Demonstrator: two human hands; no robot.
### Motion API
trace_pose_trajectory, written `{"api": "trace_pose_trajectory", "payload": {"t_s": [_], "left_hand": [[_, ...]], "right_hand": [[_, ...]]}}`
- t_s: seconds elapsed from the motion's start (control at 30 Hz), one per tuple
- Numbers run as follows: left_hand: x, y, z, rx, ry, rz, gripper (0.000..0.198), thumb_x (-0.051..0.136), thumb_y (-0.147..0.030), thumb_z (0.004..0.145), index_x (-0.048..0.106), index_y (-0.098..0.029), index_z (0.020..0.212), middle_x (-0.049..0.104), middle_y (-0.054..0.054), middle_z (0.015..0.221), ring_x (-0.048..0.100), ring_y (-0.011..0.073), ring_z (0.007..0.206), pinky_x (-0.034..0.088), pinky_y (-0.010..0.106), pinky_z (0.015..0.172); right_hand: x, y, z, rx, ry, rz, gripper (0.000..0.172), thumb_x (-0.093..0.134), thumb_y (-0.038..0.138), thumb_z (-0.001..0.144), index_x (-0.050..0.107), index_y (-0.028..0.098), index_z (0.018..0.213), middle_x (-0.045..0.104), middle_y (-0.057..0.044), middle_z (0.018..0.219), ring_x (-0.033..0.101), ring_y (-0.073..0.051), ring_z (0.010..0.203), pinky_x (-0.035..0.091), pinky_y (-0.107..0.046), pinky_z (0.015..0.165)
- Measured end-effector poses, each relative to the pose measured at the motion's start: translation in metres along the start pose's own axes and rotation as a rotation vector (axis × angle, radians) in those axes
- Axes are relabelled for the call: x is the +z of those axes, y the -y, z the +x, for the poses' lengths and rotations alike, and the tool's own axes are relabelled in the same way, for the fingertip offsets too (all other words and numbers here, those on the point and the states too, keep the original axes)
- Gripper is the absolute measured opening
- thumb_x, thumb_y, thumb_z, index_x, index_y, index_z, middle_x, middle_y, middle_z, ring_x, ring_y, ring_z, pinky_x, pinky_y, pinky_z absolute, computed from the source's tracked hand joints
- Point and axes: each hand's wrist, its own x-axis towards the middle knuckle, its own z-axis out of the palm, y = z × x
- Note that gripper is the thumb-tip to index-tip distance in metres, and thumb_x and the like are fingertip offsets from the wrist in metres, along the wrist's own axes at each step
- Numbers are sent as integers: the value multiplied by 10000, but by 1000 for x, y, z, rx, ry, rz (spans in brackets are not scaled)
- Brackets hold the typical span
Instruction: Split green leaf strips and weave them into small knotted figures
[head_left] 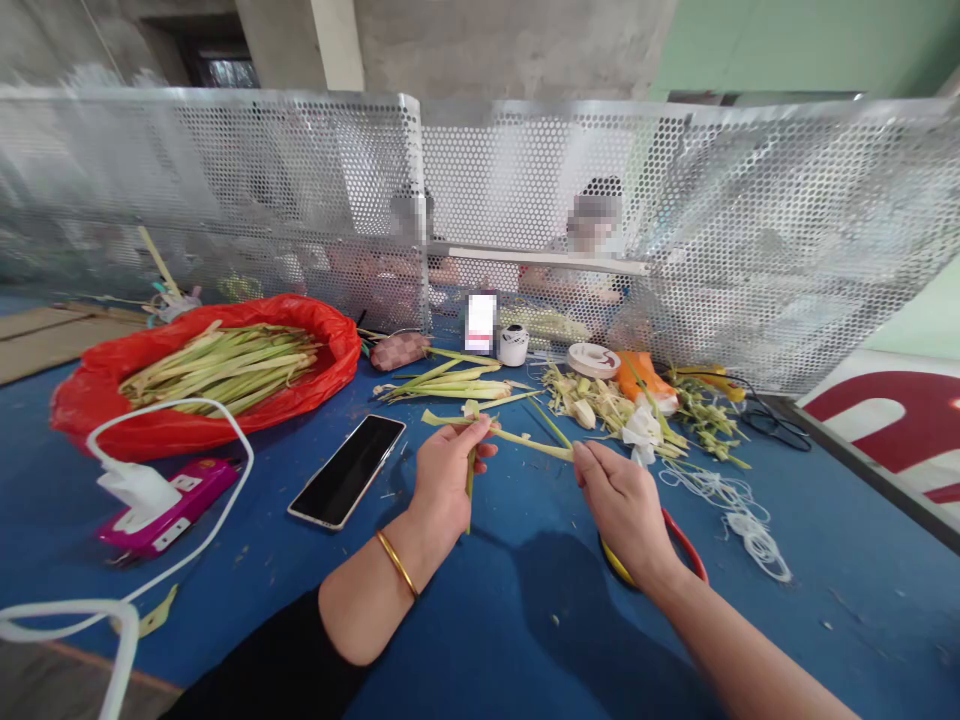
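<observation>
My left hand [442, 472], with a gold bangle at the wrist, pinches a folded pale green leaf strip [531, 443] where it crosses other pieces. A green stem of it hangs below my fingers. The strip runs across to my right hand [619, 500], closed on its other end, so it is stretched between both hands. Beneath my right hand lie red and yellow looped handles [688, 548], seemingly of scissors, mostly hidden. Just beyond my hands a small bunch of leaf strips [450, 384] lies on the blue table [480, 620].
Left stand a red plastic bag [337, 345] of leaf strips, a purple power strip [191, 500] with a white cable, and a phone [349, 472]. Leaf scraps [592, 405], a tape roll [594, 360] and white string [754, 540] lie right. A perforated metal screen [517, 200] borders the back; people sit behind it.
</observation>
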Motion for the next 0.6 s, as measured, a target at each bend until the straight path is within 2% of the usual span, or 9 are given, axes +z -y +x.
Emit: {"api": "trace_pose_trajectory", "payload": {"t_s": [0.27,0.47,0.6], "left_hand": [[0,1,0,-5,-4,6,235,789,-296,606,691,-133,744,695,24,738,571,68,535,363,187,475],[1,1,0,-2,20,-33,232,797,-290,596,676,-139,723,706,25,770,551,55,533,356,179,470],[2,2,0,8,57,-47,241,803,-296,596,679,-139,730,706,24,766,546,52,537,351,171,463]], "right_hand": [[6,-4,0,136,51,254,543,375,588,906,399,217,510,457,26,405,442,-117,419,333,-247,470],[10,1,1,300,92,552,496,467,538,879,392,213,512,346,71,389,440,-102,365,325,-237,436],[9,5,1,407,140,713,447,502,515,851,424,208,535,323,85,433,420,-95,365,392,-246,462]]}}
